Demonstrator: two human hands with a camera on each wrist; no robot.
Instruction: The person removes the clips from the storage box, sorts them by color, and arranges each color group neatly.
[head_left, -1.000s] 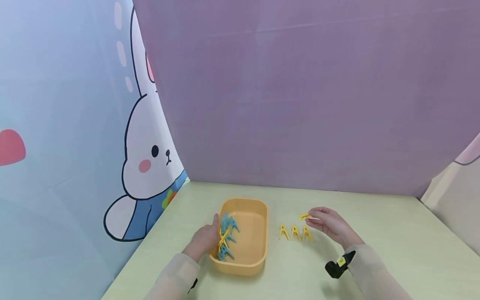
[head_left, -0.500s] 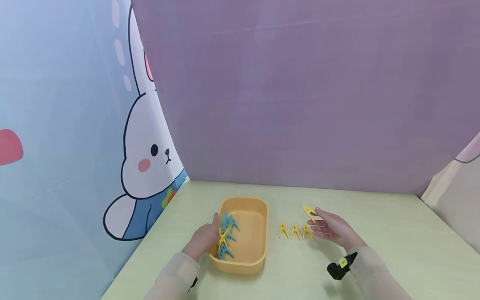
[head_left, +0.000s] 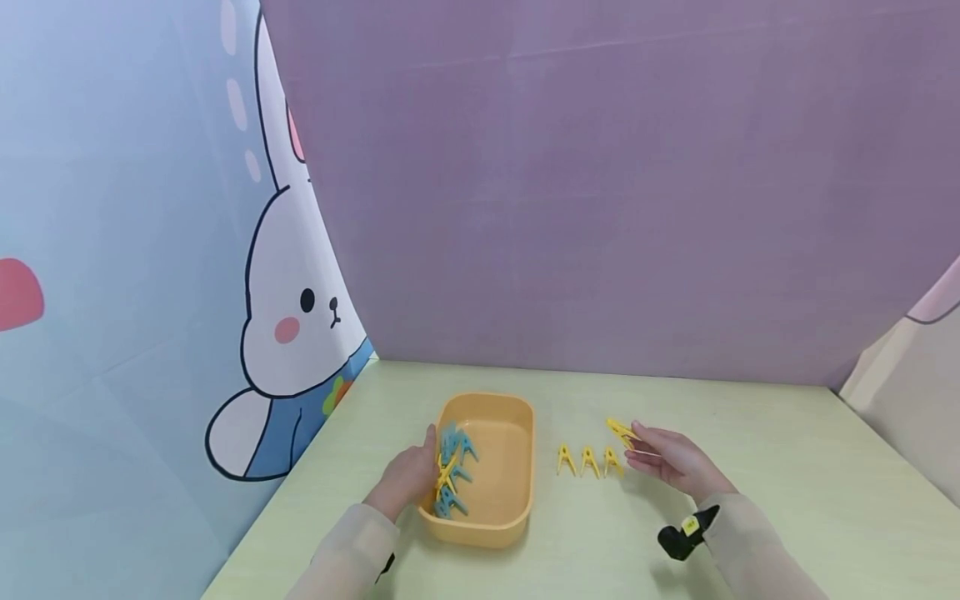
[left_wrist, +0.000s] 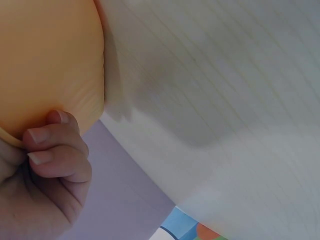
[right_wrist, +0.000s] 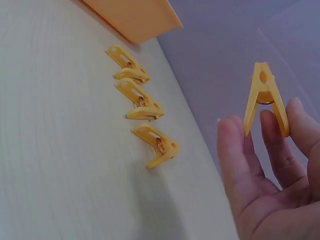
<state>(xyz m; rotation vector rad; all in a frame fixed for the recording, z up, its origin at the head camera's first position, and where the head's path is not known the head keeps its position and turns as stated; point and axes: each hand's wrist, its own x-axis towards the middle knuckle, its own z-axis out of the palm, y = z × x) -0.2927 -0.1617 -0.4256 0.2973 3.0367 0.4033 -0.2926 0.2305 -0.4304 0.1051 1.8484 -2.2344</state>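
My left hand (head_left: pixel 411 477) grips the left rim of an orange plastic basin (head_left: pixel 491 533); in the left wrist view its fingers (left_wrist: pixel 62 165) curl at the basin's outer wall (left_wrist: pixel 50 60). Inside, along that side, lie several blue clothespins (head_left: pixel 452 502) and some yellow ones (head_left: pixel 447 479) in a heap. My right hand (head_left: pixel 675 460) pinches a yellow clothespin (right_wrist: pixel 264 97) by its handle ends, between thumb and fingers, above the table. Just left of that hand, three yellow clothespins (head_left: pixel 588 461) lie in a row, legs toward me.
The pale table (head_left: pixel 787 483) meets a purple backdrop (head_left: pixel 600 208) at the back. A blue panel with a cartoon rabbit (head_left: pixel 307 333) stands along the left. A black wrist device (head_left: pixel 686 533) sits on my right sleeve.
The yellow clothespin in my right hand has turned from lying flat sideways to tilted, its legs now toward the fingers. My left hand stays on the basin.
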